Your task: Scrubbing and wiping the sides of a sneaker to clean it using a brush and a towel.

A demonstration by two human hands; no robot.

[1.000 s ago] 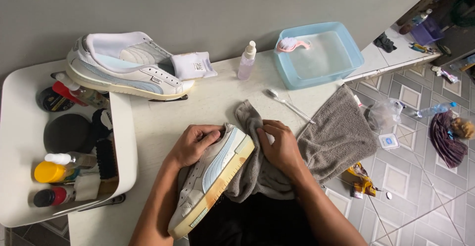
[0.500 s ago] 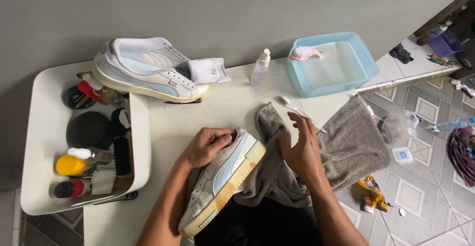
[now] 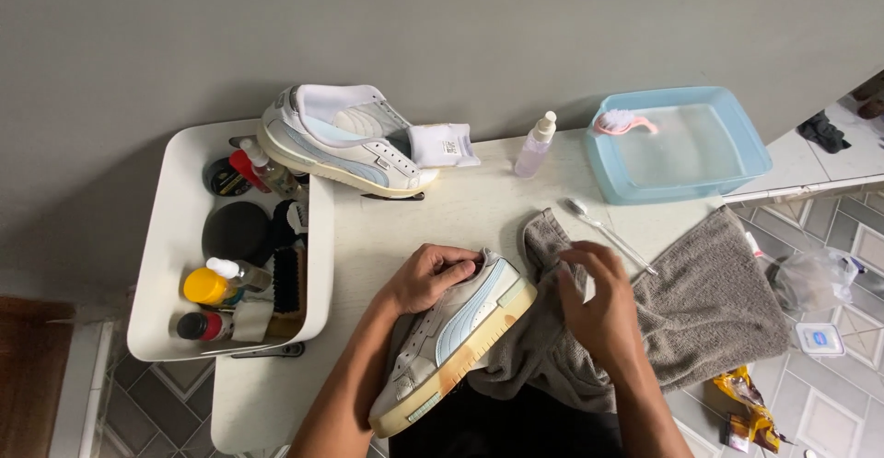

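At lower centre, the left hand (image 3: pixel 431 278) has a closed grip on the sneaker (image 3: pixel 458 343); the right hand (image 3: pixel 603 315) beside it pinches the grey towel (image 3: pixel 709 306).

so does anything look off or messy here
Yes. The sole of the shoe under the left hand is stained yellow-brown toward one end. The towel hangs off the table edge, and wrappers lie on the floor.
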